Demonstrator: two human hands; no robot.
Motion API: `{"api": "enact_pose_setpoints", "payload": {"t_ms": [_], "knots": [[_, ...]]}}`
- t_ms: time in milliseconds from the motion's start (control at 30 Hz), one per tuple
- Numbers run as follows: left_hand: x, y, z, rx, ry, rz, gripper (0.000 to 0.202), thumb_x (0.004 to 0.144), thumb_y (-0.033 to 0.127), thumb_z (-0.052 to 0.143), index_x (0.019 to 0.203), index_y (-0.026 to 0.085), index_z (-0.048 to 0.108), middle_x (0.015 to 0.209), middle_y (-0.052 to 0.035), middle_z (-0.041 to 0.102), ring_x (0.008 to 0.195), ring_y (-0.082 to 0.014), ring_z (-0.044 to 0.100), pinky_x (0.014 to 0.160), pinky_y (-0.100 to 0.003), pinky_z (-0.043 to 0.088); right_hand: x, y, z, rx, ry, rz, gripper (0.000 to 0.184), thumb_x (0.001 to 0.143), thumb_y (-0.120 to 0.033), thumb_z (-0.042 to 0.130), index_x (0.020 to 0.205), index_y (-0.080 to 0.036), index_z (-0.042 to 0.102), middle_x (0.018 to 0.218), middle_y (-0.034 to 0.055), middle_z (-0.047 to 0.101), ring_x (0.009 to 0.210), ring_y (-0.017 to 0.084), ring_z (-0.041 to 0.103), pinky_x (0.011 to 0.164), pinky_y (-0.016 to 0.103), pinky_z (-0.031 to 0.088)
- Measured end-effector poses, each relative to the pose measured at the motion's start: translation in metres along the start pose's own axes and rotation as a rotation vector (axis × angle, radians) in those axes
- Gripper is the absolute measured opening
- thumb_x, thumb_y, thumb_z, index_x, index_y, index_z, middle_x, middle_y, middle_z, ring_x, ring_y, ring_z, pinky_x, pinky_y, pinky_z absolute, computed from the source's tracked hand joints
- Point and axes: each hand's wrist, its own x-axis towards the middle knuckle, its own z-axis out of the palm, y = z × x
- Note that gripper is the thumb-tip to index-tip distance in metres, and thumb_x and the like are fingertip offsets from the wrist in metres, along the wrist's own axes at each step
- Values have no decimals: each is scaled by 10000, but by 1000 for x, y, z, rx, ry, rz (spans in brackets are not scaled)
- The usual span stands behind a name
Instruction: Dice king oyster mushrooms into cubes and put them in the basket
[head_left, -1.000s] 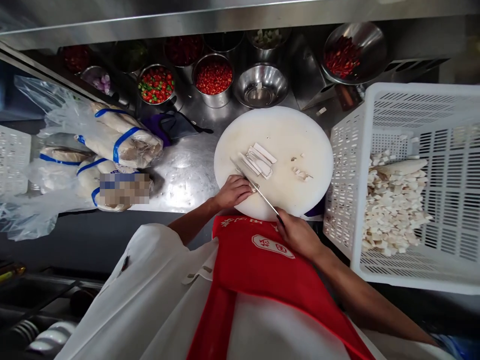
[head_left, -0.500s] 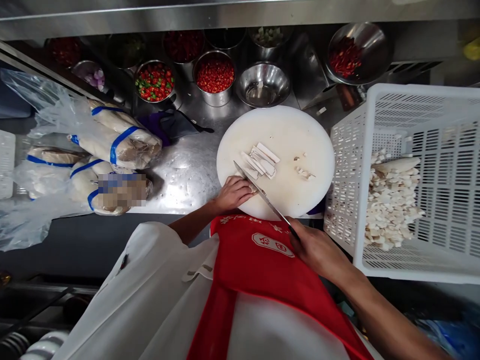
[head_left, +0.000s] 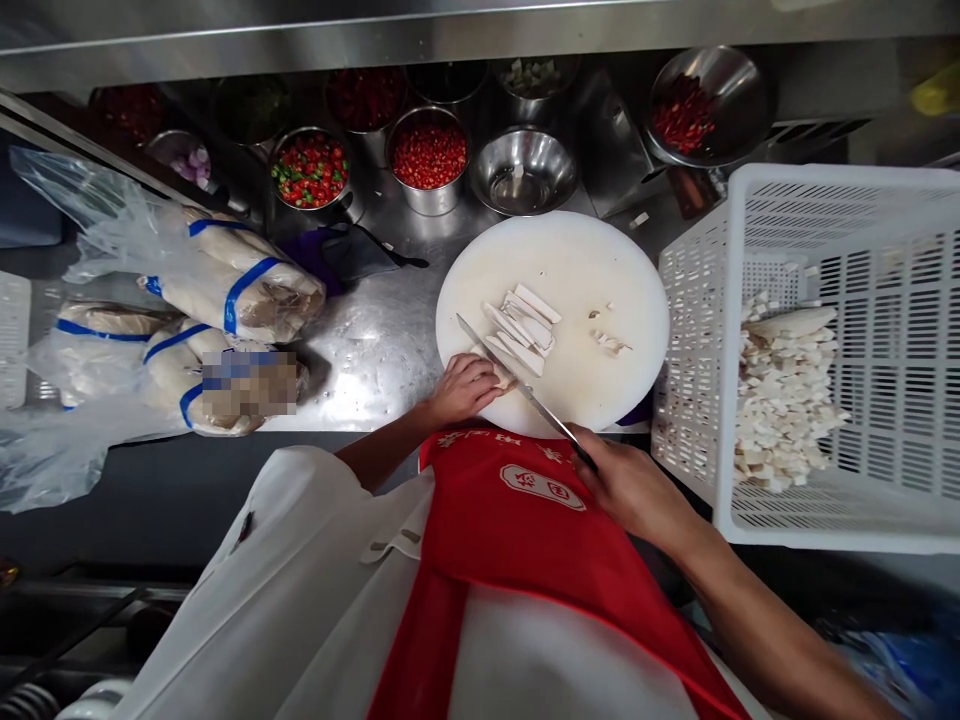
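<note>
My right hand [head_left: 616, 478] grips a kitchen knife [head_left: 541, 411] by its dark handle. The long blade slants up and left over the near left part of a round white cutting board [head_left: 577, 250]. My left hand [head_left: 466, 388] is curled over a pale piece of king oyster mushroom [head_left: 507, 383], pressing it to the board beside the blade; most of that piece is hidden under my fingers. Just beyond the blade lie several long white mushroom slices [head_left: 529, 318], overlapping one another. Small trimmings [head_left: 611, 344] sit at the board's right.
A tall white plastic basket [head_left: 731, 380] with cut mushroom pieces [head_left: 784, 400] stands right of the board. Bagged whole mushrooms [head_left: 240, 275] lie on the left. Behind are a steel bowl [head_left: 525, 165], a pot of chopped red chillies [head_left: 429, 155] and a pot of mixed chillies [head_left: 310, 168].
Another slice has come away and lies beside the others, beyond the blade. The knife has shifted slightly left. My left hand stays on the mushroom piece.
</note>
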Motion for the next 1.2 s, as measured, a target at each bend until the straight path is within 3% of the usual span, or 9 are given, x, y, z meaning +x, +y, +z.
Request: {"api": "enact_pose_setpoints", "payload": {"t_ms": [100,300,400,567,867,1067,1200], "knots": [[2,1,0,5,22,7,239,943,430,546,1005,250,690,1110,-52,669,1168,-231,513,1006,-428,391,-4,1,4,23,-53,20,436,954,-219,374,1387,-241,416,1079,73,733,946,250,706,729,320,502],[1,-1,0,-17,-10,10,234,937,427,558,1032,255,686,1125,-56,663,1178,-235,513,1020,-439,385,49,7,34,-39,8,38,425,947,-210,379,1362,-163,455,1043,114,735,911,256,701,740,319,482],[-3,-5,2,-14,-14,15,240,934,421,563,1056,255,686,1129,-61,657,1183,-236,519,1028,-443,394,59,8,39,-28,48,5,436,954,-218,372,1382,-174,446,1066,105,730,924,242,696,766,310,483],[-11,-11,10,-17,22,36,222,928,407,577,1040,254,692,1085,-68,663,1175,-235,531,1018,-447,411,35,-1,28,-37,64,-1,436,959,-219,379,1388,-194,449,1112,96,722,946,242,696,784,312,497],[-8,-10,10,58,140,91,191,913,402,610,935,233,695,1024,-54,682,1088,-219,572,944,-407,451,3,-8,1,35,-52,3,484,910,-160,387,1387,-216,438,1053,72,734,925,235,700,729,299,498],[-8,-10,9,33,59,43,216,924,415,587,971,237,701,1031,-51,691,1114,-219,571,971,-409,461,34,1,32,-14,-49,59,439,925,-195,415,1358,-164,485,1016,109,735,875,247,697,738,308,477],[-11,-12,7,26,-17,37,238,939,414,561,1040,244,693,1096,-66,684,1159,-219,556,1012,-430,449,53,13,50,62,34,-17,466,917,-191,423,1378,-164,487,1069,110,720,924,235,679,802,319,483]]}}
